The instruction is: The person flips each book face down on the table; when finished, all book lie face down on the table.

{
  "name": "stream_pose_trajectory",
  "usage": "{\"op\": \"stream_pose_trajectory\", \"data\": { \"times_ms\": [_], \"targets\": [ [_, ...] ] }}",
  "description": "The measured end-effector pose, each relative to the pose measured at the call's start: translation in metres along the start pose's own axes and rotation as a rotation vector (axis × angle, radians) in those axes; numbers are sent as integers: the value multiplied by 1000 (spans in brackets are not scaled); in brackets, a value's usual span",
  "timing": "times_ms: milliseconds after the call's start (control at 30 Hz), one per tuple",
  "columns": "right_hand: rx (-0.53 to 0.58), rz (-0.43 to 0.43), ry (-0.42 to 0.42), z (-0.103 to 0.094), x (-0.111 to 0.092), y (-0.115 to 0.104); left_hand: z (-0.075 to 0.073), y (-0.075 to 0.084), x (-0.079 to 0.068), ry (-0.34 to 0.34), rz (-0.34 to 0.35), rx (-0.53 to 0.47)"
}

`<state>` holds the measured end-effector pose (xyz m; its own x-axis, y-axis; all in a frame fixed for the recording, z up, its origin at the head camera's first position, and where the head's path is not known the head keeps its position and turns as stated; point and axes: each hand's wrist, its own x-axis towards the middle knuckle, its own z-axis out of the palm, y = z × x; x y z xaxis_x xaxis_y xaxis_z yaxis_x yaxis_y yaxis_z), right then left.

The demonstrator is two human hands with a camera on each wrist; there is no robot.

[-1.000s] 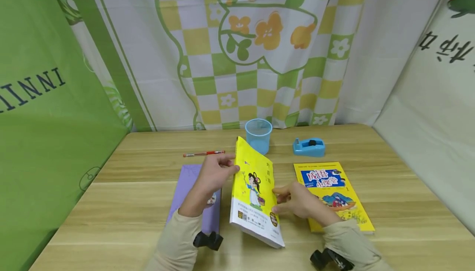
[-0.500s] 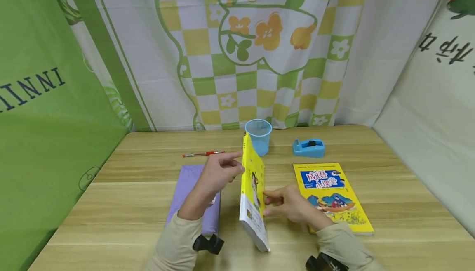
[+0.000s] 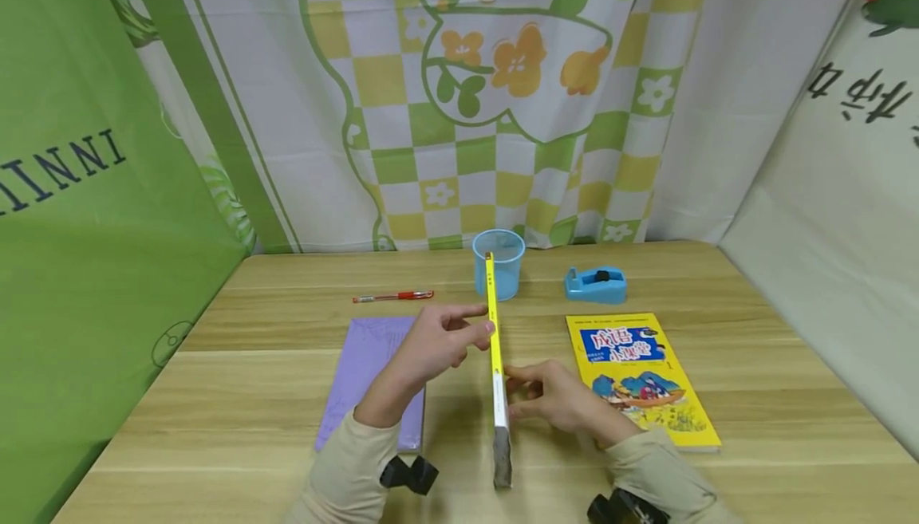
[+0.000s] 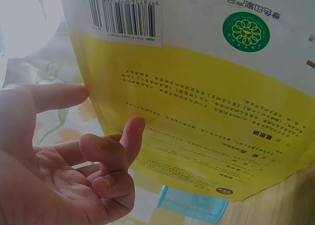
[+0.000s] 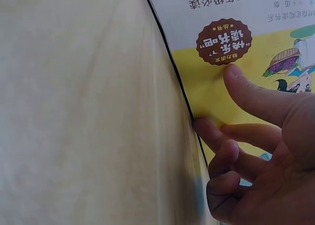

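A yellow and white paperback book (image 3: 496, 360) stands on edge, spine up, between my hands. My left hand (image 3: 441, 344) holds it at the spine; in the left wrist view the thumb meets the spine edge, a fingertip lies on the back cover (image 4: 206, 82), and the other fingers curl beside it. My right hand (image 3: 556, 396) grips it from the other side. In the right wrist view its thumb presses the front cover (image 5: 192, 72) by a brown badge, with an index fingertip at the cover's edge close to the wooden table (image 5: 88, 107).
To the left lies a purple book (image 3: 366, 356), with a red pen (image 3: 393, 297) behind it. A second yellow book (image 3: 639, 372) lies at the right. A blue mesh pen cup (image 3: 506, 269) and a blue tape dispenser (image 3: 596, 286) stand at the back.
The book has turned from showing its tilted front cover to standing on edge with its spine up. The left hand has shifted right with the spine; the right hand has moved slightly left.
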<state>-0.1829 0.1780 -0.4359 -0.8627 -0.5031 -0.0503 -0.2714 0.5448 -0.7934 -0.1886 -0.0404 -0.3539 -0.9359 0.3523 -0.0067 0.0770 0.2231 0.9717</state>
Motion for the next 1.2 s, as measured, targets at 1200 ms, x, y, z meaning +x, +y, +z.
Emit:
{"op": "stream_pose_trajectory", "data": {
  "times_ms": [1200],
  "targets": [
    [90, -145, 57, -53, -38, -58, 3, -26, 9, -225, -64, 144]
  ]
}}
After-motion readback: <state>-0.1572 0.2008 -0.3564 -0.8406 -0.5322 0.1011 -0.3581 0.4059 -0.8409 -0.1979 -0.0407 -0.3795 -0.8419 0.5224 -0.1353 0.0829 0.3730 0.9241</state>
